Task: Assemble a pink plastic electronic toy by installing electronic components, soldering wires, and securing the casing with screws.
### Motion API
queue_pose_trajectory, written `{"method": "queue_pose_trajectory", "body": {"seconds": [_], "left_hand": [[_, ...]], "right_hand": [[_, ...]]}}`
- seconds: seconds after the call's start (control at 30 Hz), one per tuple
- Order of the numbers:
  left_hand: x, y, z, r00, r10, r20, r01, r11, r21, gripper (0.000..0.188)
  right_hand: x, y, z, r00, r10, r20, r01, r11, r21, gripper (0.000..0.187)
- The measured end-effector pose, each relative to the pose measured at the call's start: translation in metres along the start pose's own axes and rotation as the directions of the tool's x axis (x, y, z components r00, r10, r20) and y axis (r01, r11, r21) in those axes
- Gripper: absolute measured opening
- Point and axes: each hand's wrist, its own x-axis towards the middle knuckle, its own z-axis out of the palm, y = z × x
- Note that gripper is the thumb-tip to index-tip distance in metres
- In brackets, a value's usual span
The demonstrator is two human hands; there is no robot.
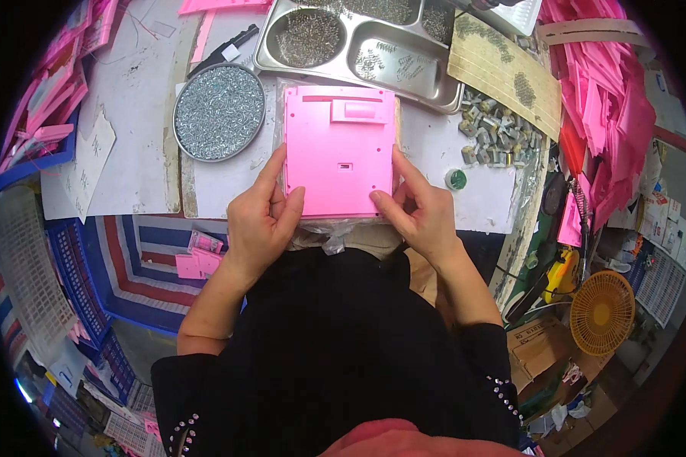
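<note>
A flat pink plastic housing panel (320, 156) lies in front of me, with a raised rectangular part near its far right corner and a small slot in the middle. My left hand (263, 217) grips its near left edge, thumb on top. At the near right edge my right hand (421, 213) holds it the same way. Beneath the panel is a pad wrapped in clear plastic (333, 238), mostly hidden. What lies under the panel between my fingers cannot be seen.
Left of the panel stands a round dish of small screws (219, 112). Beyond it sits a steel compartment tray (343, 70) holding springs. Cardboard with springs (503, 65), small metal parts (492, 133) and a green-filled jar (456, 179) are at right. Pink parts (606, 114) pile up far right.
</note>
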Motion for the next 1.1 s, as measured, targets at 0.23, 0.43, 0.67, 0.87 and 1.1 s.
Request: {"method": "queue_pose_trajectory", "body": {"seconds": [0.23,0.43,0.67,0.87,1.1], "left_hand": [[0.005,-0.010,-0.009,0.995,-0.038,0.088,0.035,0.999,0.040,0.057],[0.025,-0.016,-0.039,0.995,0.012,0.100,-0.013,1.000,0.014,0.039],[0.077,-0.060,-0.079,0.978,0.209,-0.012,-0.168,0.818,0.550,0.013],[0.092,-0.066,-0.077,0.934,0.318,-0.161,-0.168,0.792,0.588,0.017],[0.096,-0.071,-0.097,0.926,0.362,-0.106,-0.243,0.788,0.566,0.026]], "right_hand": [[-0.004,-0.002,-0.001,0.987,0.133,0.087,-0.126,0.988,-0.089,0.069],[0.017,-0.015,-0.038,0.946,0.171,0.277,-0.123,0.976,-0.182,0.068],[0.125,-0.045,-0.070,0.691,-0.603,-0.400,0.520,0.798,-0.305,0.035],[0.239,-0.051,-0.140,0.833,-0.318,-0.453,0.551,0.558,0.621,0.029],[0.215,-0.066,-0.119,0.922,-0.287,-0.261,0.372,0.842,0.389,0.038]]}}
